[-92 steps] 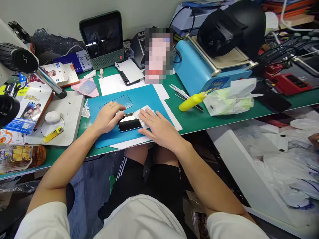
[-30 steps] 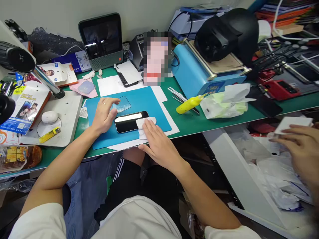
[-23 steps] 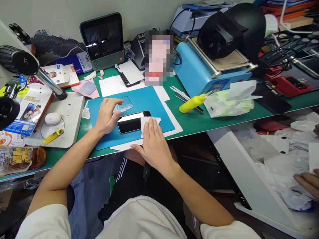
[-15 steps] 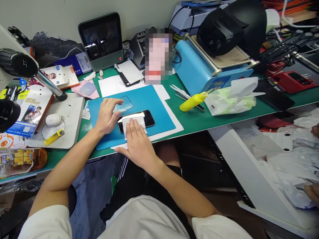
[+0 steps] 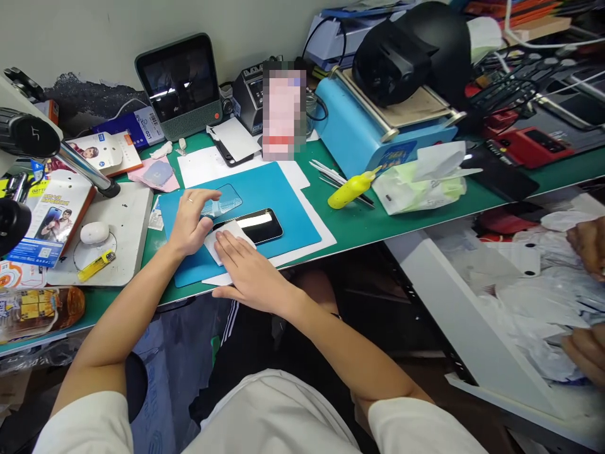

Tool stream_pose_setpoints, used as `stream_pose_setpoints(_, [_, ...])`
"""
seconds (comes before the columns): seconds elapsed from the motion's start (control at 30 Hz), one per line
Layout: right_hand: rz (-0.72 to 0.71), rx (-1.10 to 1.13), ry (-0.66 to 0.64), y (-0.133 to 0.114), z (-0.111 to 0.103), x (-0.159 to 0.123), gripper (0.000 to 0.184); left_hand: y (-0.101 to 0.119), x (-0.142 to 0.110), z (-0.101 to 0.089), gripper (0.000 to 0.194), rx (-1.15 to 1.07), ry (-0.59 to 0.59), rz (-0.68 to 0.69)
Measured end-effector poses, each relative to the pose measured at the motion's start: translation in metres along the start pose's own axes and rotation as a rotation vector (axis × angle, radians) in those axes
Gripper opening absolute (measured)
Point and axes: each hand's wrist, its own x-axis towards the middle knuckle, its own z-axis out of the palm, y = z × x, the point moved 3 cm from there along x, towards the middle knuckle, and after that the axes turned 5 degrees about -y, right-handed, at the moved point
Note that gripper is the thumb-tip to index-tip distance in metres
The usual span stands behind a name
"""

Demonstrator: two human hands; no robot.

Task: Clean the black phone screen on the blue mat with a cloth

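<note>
A phone (image 5: pixel 268 228) lies screen up on a blue mat (image 5: pixel 300 217). My right hand (image 5: pixel 253 277) rests with its fingers flat on a folded white tissue (image 5: pixel 212 248), pressing it over the phone's left end. The phone's lower left part is covered by the tissue and fingers. Just left of the phone, my left hand (image 5: pixel 186 227) has its thumb and fingers apart; whether it touches the phone's edge I cannot tell. Beyond the phone, a clear glass-like sheet with a dark outline (image 5: pixel 229 200) lies on the mat, partly behind my left fingers.
Right of the mat are a yellow squeeze bottle (image 5: pixel 350 191), thin tools and a tissue pack (image 5: pixel 420 189). A blue machine (image 5: pixel 373 126) and a screen device (image 5: pixel 179 82) stand behind. A lamp base (image 5: pixel 123 252) is at left. Another person's hands (image 5: pixel 586 350) show at far right.
My right hand has slid the tissue left across the phone, uncovering more of the screen's right part. My left hand stays by the phone's left end. The view has shifted slightly.
</note>
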Motion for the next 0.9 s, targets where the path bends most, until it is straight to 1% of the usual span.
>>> stream_pose_setpoints(0.1, [-0.010,-0.004,-0.003,0.012,-0.004,-0.013,0.104,-0.001,0.000,0.000,0.097,0.006,-0.004,0.007])
stream_pose_setpoints(0.27, [0.106,-0.039,-0.020,0.051,-0.016,-0.029,0.102,-0.002,-0.001,0.002,0.095,0.001,-0.024,0.007])
stream_pose_setpoints(0.33, [0.145,-0.035,-0.031,0.061,-0.020,-0.034,0.102,-0.003,-0.001,0.003,0.094,-0.004,-0.038,0.010])
stream_pose_setpoints(0.4, [0.155,-0.007,-0.034,0.066,-0.025,-0.037,0.101,-0.004,0.000,0.004,0.093,-0.004,-0.046,0.014])
stream_pose_setpoints(0.43, [0.150,0.009,-0.021,0.068,-0.028,-0.038,0.101,-0.004,0.000,0.005,0.093,0.001,-0.049,0.014])
stream_pose_setpoints(0.5, [0.135,0.023,0.052,0.070,-0.038,-0.037,0.102,-0.004,0.000,0.006,0.094,0.018,-0.063,0.006])
stream_pose_setpoints(0.6, [0.163,-0.006,0.182,0.075,-0.053,-0.026,0.102,-0.004,-0.001,0.006,0.095,0.029,-0.075,-0.004])
stream_pose_setpoints(0.67, [0.219,-0.029,0.199,0.079,-0.056,-0.013,0.103,-0.004,-0.002,0.005,0.092,0.015,-0.051,0.007])
stream_pose_setpoints(0.73, [0.264,-0.048,0.155,0.082,-0.053,0.004,0.106,-0.005,-0.002,0.004,0.088,-0.002,-0.013,0.025])
stream_pose_setpoints(0.8, [0.289,-0.055,0.068,0.086,-0.045,0.019,0.111,-0.005,-0.002,0.004,0.086,-0.011,0.021,0.035])
stream_pose_setpoints(0.9, [0.318,-0.030,-0.028,0.091,-0.033,0.032,0.118,-0.006,-0.001,0.005,0.085,-0.016,0.060,0.021])
